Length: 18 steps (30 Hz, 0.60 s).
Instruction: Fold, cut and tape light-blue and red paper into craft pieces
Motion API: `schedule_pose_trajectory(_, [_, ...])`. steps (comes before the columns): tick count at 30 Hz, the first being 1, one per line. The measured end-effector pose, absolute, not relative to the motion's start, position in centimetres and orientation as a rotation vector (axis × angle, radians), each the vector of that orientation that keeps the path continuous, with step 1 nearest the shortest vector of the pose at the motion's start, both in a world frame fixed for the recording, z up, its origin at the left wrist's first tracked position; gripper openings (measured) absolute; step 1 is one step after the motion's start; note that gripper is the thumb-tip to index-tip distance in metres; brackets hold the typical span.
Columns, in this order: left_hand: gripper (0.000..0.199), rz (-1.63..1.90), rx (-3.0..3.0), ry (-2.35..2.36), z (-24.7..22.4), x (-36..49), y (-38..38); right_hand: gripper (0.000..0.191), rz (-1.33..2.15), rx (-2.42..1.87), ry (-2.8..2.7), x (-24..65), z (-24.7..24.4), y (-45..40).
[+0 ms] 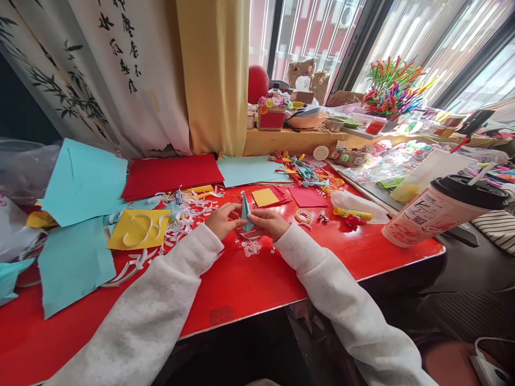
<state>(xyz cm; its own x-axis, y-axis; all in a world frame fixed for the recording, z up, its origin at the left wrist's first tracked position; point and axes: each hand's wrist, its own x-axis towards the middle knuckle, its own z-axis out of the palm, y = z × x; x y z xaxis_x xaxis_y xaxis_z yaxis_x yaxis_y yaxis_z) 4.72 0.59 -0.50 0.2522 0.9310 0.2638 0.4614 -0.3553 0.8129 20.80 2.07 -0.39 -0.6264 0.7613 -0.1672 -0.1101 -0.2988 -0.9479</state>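
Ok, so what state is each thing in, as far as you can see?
Folded blue paper: creased to a narrow point, held upright
Left hand: pinching it
Right hand: pinching it
White strips: curled, scattered
Red sheet: lying flat
Yellow tube: on its side
Cup: lid on, straw in

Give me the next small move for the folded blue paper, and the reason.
Probably press along the folded blue paper toward its tip to sharpen its folds: the left hand and the right hand both hold it low down, leaving its narrow pointed top free.
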Motion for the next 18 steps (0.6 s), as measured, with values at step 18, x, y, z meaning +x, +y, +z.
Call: schedule_pose_trajectory(18, [0.039,0.878,2.095,1.220,-1.4,5.0,0.6,0.024,1.850,-0.892,-1.420,20.6,-1.1,2.3])
